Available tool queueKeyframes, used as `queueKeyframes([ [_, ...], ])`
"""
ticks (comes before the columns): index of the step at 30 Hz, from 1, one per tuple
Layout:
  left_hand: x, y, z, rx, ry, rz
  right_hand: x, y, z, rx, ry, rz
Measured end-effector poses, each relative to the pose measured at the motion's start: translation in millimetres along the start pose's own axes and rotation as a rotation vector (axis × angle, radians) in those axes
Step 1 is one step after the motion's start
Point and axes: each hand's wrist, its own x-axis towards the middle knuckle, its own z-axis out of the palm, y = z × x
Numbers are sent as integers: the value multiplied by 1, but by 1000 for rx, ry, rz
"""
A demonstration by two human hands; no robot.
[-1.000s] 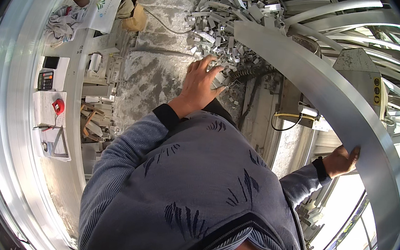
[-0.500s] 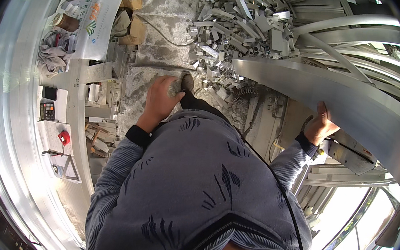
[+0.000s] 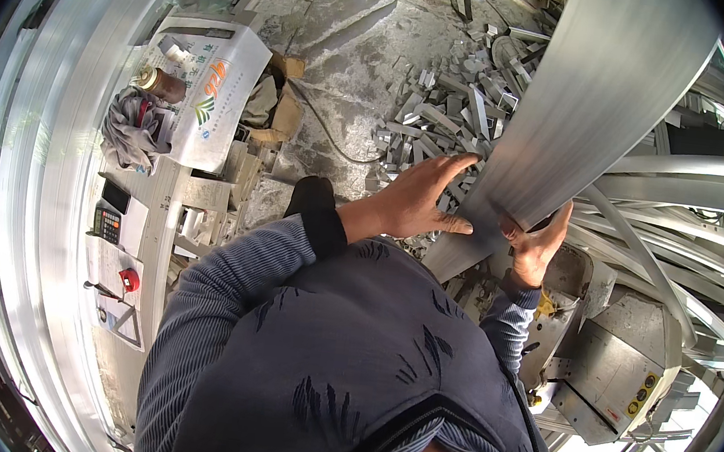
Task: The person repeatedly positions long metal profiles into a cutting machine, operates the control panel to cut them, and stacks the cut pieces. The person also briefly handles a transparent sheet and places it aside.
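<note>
A long, wide, flat aluminium profile (image 3: 587, 100) slants from the far right down to just in front of my body. My right hand (image 3: 537, 251) grips its right-hand edge near the close end, thumb against the metal. On the other side, my left hand (image 3: 405, 197) reaches toward the profile with thumb and fingers spread. It holds nothing, and its fingertips are close to the left edge; I cannot tell whether they touch it.
Metal offcuts (image 3: 431, 114) are heaped ahead. A grey machine (image 3: 616, 367) stands at right, below long metal strips (image 3: 692, 192). At left are stacked long profiles (image 3: 48, 193) and a bench with a calculator (image 3: 107, 225), red tape measure (image 3: 129, 279) and grey cloth (image 3: 129, 131). A cardboard box (image 3: 285, 116) sits beyond.
The profile has swung from lying across my right side to pointing away ahead. My left hand has moved right toward it. My right hand has shifted slightly left, still on the metal.
</note>
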Motion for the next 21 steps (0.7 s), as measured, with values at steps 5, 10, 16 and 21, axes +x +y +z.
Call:
queueKeyframes([
  [5,52,-43,-56,-113,147,-78,70,19,103,-317,-137,63],
  [10,111,-144,-139,-266,194,-374,167,47,216,-409,-198,45],
  [16,197,-223,-259,-795,507,-557,314,49,326,-596,-403,-8],
  [21,246,-272,-346,-966,636,-581,398,40,343,-400,-562,66],
])
